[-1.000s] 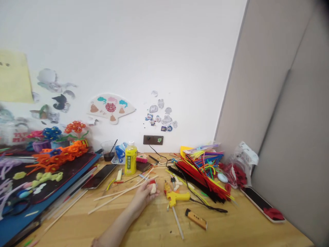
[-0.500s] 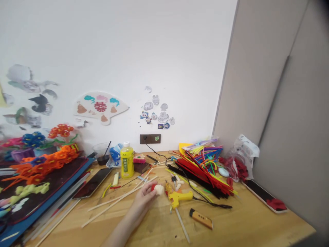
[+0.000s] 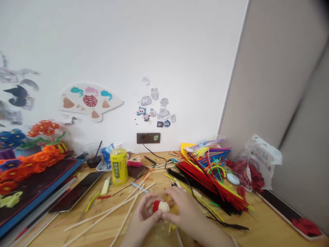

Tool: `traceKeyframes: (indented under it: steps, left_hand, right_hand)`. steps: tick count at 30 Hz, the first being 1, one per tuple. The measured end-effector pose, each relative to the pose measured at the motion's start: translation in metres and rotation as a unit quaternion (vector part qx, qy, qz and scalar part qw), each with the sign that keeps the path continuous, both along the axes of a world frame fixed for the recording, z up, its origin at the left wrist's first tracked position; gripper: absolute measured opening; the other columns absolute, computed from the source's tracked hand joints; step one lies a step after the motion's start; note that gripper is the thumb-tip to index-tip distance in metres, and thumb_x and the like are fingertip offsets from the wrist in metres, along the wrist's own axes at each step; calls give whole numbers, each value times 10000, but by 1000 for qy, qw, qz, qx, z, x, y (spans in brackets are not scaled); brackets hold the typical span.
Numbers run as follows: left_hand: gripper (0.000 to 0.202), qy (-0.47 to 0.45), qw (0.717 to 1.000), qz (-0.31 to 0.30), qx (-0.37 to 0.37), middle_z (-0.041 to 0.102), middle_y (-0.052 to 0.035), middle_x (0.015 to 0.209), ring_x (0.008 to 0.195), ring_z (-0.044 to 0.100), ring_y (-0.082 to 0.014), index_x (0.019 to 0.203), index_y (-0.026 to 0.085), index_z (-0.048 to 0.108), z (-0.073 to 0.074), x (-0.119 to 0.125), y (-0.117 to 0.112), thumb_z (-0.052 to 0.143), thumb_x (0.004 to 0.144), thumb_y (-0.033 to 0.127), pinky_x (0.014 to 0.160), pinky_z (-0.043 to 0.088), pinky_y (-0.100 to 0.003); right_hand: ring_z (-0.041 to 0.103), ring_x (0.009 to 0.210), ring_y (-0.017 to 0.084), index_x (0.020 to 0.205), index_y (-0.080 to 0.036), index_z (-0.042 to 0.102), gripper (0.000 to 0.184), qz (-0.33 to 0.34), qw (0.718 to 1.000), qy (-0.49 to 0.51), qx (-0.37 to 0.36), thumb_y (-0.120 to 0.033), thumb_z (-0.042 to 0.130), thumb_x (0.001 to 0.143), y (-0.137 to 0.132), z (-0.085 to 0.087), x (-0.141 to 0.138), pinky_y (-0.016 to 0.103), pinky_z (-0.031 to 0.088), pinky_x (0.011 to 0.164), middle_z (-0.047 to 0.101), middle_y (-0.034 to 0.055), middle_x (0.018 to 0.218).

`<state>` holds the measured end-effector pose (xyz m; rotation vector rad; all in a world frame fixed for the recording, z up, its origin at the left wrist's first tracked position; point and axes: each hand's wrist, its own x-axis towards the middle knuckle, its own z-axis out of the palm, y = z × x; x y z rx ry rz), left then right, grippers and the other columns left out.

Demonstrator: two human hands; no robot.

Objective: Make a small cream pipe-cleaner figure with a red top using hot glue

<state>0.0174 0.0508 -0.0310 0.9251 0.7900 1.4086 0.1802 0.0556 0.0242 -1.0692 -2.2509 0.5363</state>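
Both my hands meet low in the middle of the wooden table (image 3: 257, 230). My left hand (image 3: 142, 216) is closed around a small fuzzy red-and-white piece (image 3: 160, 206). My right hand (image 3: 183, 209) pinches the same piece from the right, with its fingers curled over the spot where the yellow glue gun (image 3: 171, 224) lies, which is mostly hidden. Thin wooden sticks (image 3: 108, 214) lie just left of my left hand. A heap of coloured pipe cleaners (image 3: 213, 175) sits to the right of my right hand.
A yellow drink bottle (image 3: 118, 164) stands behind the hands, with a dark phone (image 3: 77, 195) to its left. Orange pipe-cleaner flowers (image 3: 28, 164) lie on a dark board at far left. A plastic bag (image 3: 259, 161) and black tray (image 3: 290, 211) sit at right.
My right hand has come into view and closed on the fuzzy piece held by my left hand, covering the glue gun. The view has shifted right and down.
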Motion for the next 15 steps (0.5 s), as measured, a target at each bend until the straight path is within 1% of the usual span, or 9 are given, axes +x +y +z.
traceKeyframes:
  steps: [2, 4, 5, 7, 9, 11, 12, 14, 15]
  left_hand:
    - [403, 5, 1000, 9, -2, 690, -24, 756, 652, 637, -205, 806, 222, 603, 6, -2, -5, 851, 492, 271, 483, 521, -267]
    - [298, 7, 999, 33, -17, 692, -20, 717, 607, 632, -198, 743, 212, 603, 11, -3, -8, 806, 565, 339, 472, 530, -286]
    - [279, 5, 999, 43, -25, 694, -19, 703, 583, 632, -196, 701, 204, 599, 13, -4, -9, 795, 577, 359, 456, 530, -289]
    - [290, -5, 997, 63, -39, 702, -21, 686, 514, 633, -191, 640, 186, 588, 17, -6, -8, 798, 565, 372, 423, 521, -292]
    - [308, -23, 995, 82, -44, 708, -23, 662, 429, 619, -170, 621, 169, 587, 21, -12, -5, 812, 542, 364, 404, 507, -281]
    - [302, -50, 991, 121, -39, 712, -26, 641, 420, 614, -149, 625, 155, 595, 29, -25, -1, 799, 564, 369, 407, 492, -242]
    - [289, -67, 986, 149, -31, 714, -20, 639, 434, 610, -133, 638, 156, 597, 34, -35, 1, 795, 574, 358, 424, 494, -225]
    - [243, -99, 973, 208, -13, 706, 8, 624, 469, 600, -103, 659, 163, 595, 49, -57, 3, 773, 607, 320, 474, 507, -194]
    - [226, -116, 965, 237, -5, 668, 42, 554, 449, 570, -81, 649, 171, 584, 57, -69, 3, 753, 627, 320, 464, 491, -166]
  right_hand:
    - [562, 873, 202, 968, -187, 618, 227, 33, 998, 48, -4, -238, 642, 748, 10, -11, -8, 299, 428, 746, 637, 46, 924]
    - [566, 834, 186, 985, -186, 619, 218, 53, 994, 100, -7, -210, 595, 770, 11, -24, -10, 281, 427, 719, 638, 46, 900]
    - [568, 812, 181, 990, -179, 616, 223, 57, 991, 121, -11, -201, 581, 771, 11, -30, -9, 279, 429, 708, 638, 50, 888]
    - [571, 782, 179, 959, -168, 617, 199, 55, 985, 159, -36, -218, 570, 772, 10, -39, -6, 280, 437, 692, 634, 55, 863]
    - [577, 767, 180, 921, -161, 615, 187, 37, 974, 207, -78, -276, 582, 777, 10, -43, -3, 287, 448, 688, 626, 58, 850]
    - [584, 753, 178, 913, -158, 608, 249, 28, 953, 274, -128, -362, 608, 771, 12, -42, -1, 295, 456, 684, 625, 60, 849]
    - [585, 728, 172, 908, -155, 604, 297, 30, 936, 313, -157, -410, 622, 758, 13, -41, -1, 293, 458, 667, 626, 58, 834]
    - [575, 643, 148, 893, -151, 600, 378, 41, 891, 395, -221, -490, 638, 728, 15, -36, -1, 273, 451, 603, 626, 45, 776]
    - [560, 594, 131, 887, -149, 598, 400, 47, 864, 435, -251, -509, 642, 719, 15, -34, -1, 259, 442, 567, 624, 39, 749]
